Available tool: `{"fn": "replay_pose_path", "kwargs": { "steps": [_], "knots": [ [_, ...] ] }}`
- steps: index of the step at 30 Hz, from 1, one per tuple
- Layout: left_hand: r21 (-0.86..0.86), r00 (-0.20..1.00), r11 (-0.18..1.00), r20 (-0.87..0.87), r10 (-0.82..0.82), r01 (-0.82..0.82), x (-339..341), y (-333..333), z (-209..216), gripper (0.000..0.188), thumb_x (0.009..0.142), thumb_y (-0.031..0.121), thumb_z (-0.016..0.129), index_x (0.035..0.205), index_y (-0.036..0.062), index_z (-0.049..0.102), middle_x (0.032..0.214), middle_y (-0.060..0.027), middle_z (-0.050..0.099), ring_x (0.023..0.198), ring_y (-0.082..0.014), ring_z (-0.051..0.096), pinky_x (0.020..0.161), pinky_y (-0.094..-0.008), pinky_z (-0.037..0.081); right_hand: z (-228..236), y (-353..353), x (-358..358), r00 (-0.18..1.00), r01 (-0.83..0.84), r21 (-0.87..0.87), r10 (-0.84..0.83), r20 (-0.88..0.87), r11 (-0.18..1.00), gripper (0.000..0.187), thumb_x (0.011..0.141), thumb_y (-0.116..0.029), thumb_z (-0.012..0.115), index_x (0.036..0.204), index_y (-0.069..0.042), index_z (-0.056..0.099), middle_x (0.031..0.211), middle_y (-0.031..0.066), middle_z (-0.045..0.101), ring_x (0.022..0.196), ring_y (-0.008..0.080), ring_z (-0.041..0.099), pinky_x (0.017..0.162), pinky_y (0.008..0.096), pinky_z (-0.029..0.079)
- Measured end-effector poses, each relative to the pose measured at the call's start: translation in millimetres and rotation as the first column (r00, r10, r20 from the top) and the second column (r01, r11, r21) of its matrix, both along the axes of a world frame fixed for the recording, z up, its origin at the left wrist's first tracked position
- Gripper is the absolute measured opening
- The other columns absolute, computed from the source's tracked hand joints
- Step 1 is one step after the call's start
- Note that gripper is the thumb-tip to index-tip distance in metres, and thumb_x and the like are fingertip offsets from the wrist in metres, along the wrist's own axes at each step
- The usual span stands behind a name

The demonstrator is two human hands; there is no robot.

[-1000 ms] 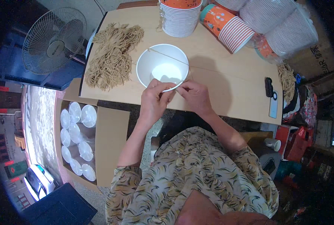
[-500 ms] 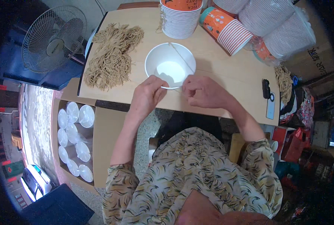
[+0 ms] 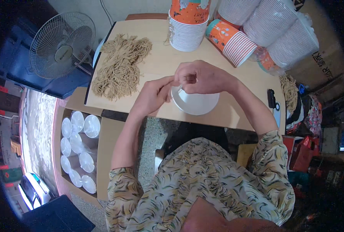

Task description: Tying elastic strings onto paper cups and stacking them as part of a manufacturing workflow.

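Note:
A white paper bucket is turned and tilted at the near side of the table, its pale inside partly covered by my hands. My left hand is at the bucket's left side, with its fingers reaching to meet the right fingertips. My right hand arches over the far rim, thumb and fingers closed in a pinch. What the two hands pinch between them is too small to make out. A pile of tan cord lies to the left of the bucket.
A stack of orange-and-white buckets stands at the back, with another stack lying beside it. Bagged stacks fill the back right. A black-handled tool lies at the right edge. Left are a fan and a carton of wrapped stacks.
The bucket has shifted right and nearer and is turned. My hands have moved up from its near rim to its far left side, meeting there. The cord across its mouth no longer shows.

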State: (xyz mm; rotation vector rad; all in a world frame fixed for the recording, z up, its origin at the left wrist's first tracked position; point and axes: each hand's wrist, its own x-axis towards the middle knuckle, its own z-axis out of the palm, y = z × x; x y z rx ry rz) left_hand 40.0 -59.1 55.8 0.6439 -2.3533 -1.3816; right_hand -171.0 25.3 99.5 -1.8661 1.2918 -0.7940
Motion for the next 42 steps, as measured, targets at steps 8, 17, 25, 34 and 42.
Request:
{"fn": "replay_pose_path", "kwargs": {
  "steps": [8, 17, 25, 34, 42],
  "knots": [
    [0.603, 0.98, 0.779, -0.028, -0.196, 0.173, -16, -8, -9, 0.033, 0.107, 0.034, 0.05, 0.11, 0.0058, 0.066, 0.07, 0.0033, 0.054, 0.058, -0.0034, 0.046, 0.051, -0.0191, 0.034, 1, 1, -18, 0.996, 0.06, 0.182, -0.07, 0.05, 0.981, 0.007, 0.083, -0.008, 0.07, 0.082, -0.003, 0.066, 0.076, -0.0025, 0.064, 0.066, 0.0038, 0.052, 0.062, 0.0213, 0.043],
    [0.727, 0.987, 0.668, -0.132, -0.09, 0.159, -20, -5, -18, 0.029, 0.105, 0.033, 0.054, 0.096, 0.0066, 0.061, 0.076, 0.0044, 0.051, 0.06, -0.0032, 0.044, 0.05, -0.017, 0.03, -28, 11, -38, 0.889, 0.141, 0.367, -0.281, 0.362, 0.919, 0.012, 0.093, -0.009, 0.064, 0.098, 0.001, 0.068, 0.083, 0.0065, 0.071, 0.063, 0.0085, 0.063, 0.057, 0.0234, 0.052],
    [0.731, 0.993, 0.674, -0.114, -0.039, 0.11, -23, 0, -19, 0.028, 0.105, 0.032, 0.055, 0.095, 0.0063, 0.061, 0.071, 0.0053, 0.047, 0.057, -0.0033, 0.041, 0.049, -0.0173, 0.029, -40, 19, -37, 0.833, 0.131, 0.395, -0.317, 0.454, 0.909, 0.022, 0.095, -0.017, 0.064, 0.105, 0.002, 0.068, 0.086, 0.0095, 0.072, 0.06, 0.0098, 0.062, 0.056, 0.0246, 0.051],
    [0.662, 0.994, 0.742, -0.072, -0.081, 0.108, -25, 2, -23, 0.023, 0.103, 0.03, 0.059, 0.099, 0.0081, 0.066, 0.076, 0.005, 0.06, 0.06, -0.0017, 0.05, 0.051, -0.0165, 0.035, -31, 26, -36, 0.905, 0.264, 0.304, -0.344, 0.25, 0.915, 0.013, 0.092, -0.012, 0.065, 0.093, 0.0, 0.068, 0.073, 0.0038, 0.07, 0.057, 0.005, 0.058, 0.054, 0.0233, 0.048],
    [0.627, 0.992, 0.768, -0.076, -0.105, 0.13, -25, 9, -19, 0.018, 0.099, 0.024, 0.066, 0.105, 0.0074, 0.067, 0.083, 0.0009, 0.068, 0.063, -0.0032, 0.058, 0.055, -0.0171, 0.041, -37, 36, -21, 0.919, 0.289, 0.131, -0.313, 0.242, 0.948, 0.005, 0.094, -0.006, 0.059, 0.092, -0.001, 0.058, 0.076, 0.0003, 0.063, 0.068, 0.0045, 0.054, 0.061, 0.0239, 0.045]
  ]
}}
